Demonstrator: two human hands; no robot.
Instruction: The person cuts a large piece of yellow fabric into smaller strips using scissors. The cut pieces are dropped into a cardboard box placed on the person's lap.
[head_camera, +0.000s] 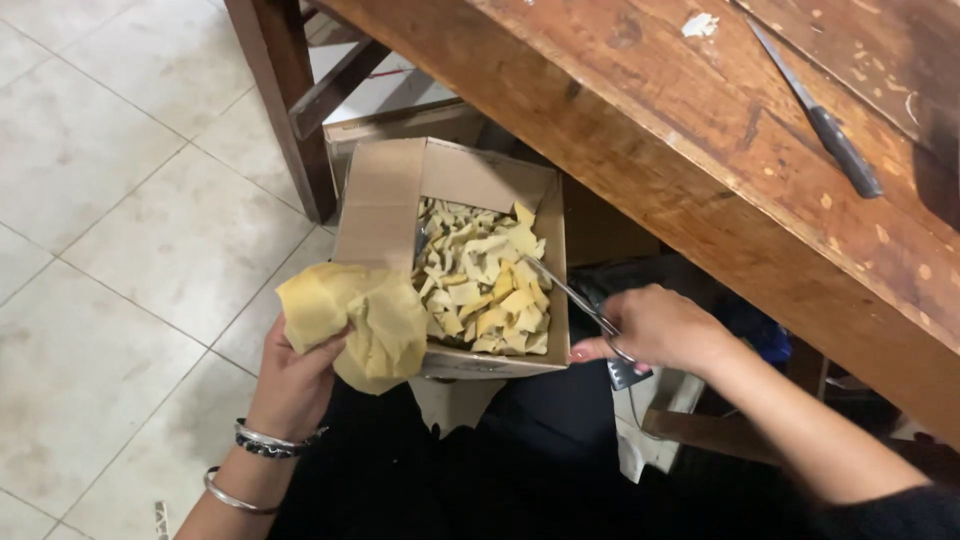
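Observation:
My left hand (295, 385) grips a crumpled lump of yellow foam (355, 320), held over the near left corner of an open cardboard box (380, 205). The box holds several small cut yellow and cream foam pieces (485, 280). My right hand (660, 330) holds metal scissors (570, 290), fingers through the handles, at the box's right edge. The blades point up and left over the pieces. Whether the blades are apart I cannot tell. Bangles circle my left wrist.
A worn wooden table (720, 150) runs across the upper right, with a dark-handled knife (820, 115) lying on it. A table leg (285, 100) stands behind the box. Pale floor tiles (110, 250) fill the left. Dark cloth covers my lap below the box.

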